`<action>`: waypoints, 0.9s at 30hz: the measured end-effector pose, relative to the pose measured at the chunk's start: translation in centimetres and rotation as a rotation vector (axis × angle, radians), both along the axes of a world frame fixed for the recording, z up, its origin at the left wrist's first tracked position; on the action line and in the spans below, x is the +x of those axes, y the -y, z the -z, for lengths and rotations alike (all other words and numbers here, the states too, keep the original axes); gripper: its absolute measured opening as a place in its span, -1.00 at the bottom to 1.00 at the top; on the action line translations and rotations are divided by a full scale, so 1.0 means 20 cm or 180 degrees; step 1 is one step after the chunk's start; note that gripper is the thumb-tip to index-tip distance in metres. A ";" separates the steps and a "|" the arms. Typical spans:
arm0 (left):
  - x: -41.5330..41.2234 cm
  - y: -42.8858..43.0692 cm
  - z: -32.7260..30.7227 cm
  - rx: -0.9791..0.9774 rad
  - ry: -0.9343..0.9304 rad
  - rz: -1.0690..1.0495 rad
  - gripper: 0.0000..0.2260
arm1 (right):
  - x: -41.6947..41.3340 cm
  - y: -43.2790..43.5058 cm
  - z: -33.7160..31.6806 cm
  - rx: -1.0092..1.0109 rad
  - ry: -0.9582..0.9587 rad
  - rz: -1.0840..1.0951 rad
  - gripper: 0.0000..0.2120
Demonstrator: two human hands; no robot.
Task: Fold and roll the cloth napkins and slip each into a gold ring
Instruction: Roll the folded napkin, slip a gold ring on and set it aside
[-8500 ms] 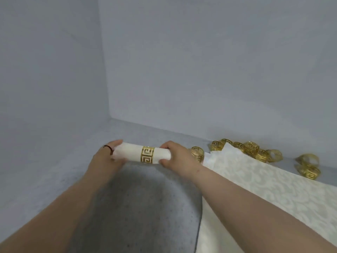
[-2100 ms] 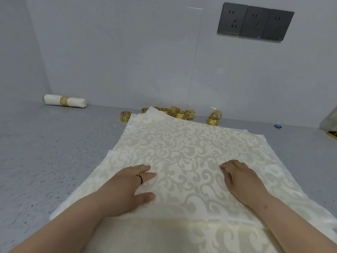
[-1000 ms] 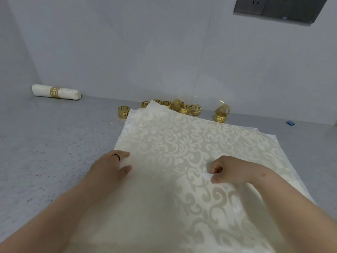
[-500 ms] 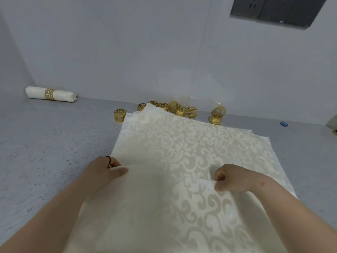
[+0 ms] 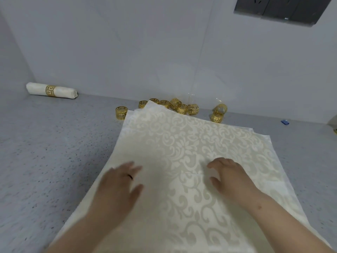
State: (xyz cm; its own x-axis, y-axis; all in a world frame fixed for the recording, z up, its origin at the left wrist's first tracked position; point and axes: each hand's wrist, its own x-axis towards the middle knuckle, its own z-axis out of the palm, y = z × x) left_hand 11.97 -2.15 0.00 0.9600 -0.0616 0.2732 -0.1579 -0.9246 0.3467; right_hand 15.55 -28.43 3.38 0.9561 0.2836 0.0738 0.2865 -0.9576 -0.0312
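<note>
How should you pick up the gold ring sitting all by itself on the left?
That lone gold ring stands upright, hole facing up, apart from the rest, just off the napkin stack's far left corner. Probably best from above: pinch its rim, one finger inside, thumb outside.

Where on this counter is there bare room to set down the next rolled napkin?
Bare counter lies between the finished roll and the napkin stack, and right of the stack. The back wall strip is crowded with gold rings.
</note>
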 end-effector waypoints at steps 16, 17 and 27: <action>-0.18 -0.04 0.19 0.0543 -0.1351 0.0054 -0.29 | -0.33 0.30 0.31 0.0269 -0.0085 0.0485 -0.38; -0.18 -0.06 0.19 0.0633 -0.1366 -0.0030 -0.28 | -0.33 0.37 0.29 0.0361 -0.0055 0.0692 -0.31; -0.04 -0.07 0.05 -0.0944 -0.0655 -0.1119 -0.58 | 0.07 0.00 0.06 0.0811 -0.0459 -0.0089 -0.65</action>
State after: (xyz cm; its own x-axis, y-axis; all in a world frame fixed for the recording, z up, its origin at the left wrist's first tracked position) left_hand 11.12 -0.77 -1.09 0.9445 0.3269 0.0327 0.2447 -0.7664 0.5939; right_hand 17.01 -28.50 2.21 0.9539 0.2998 0.0101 0.2879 -0.9055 -0.3119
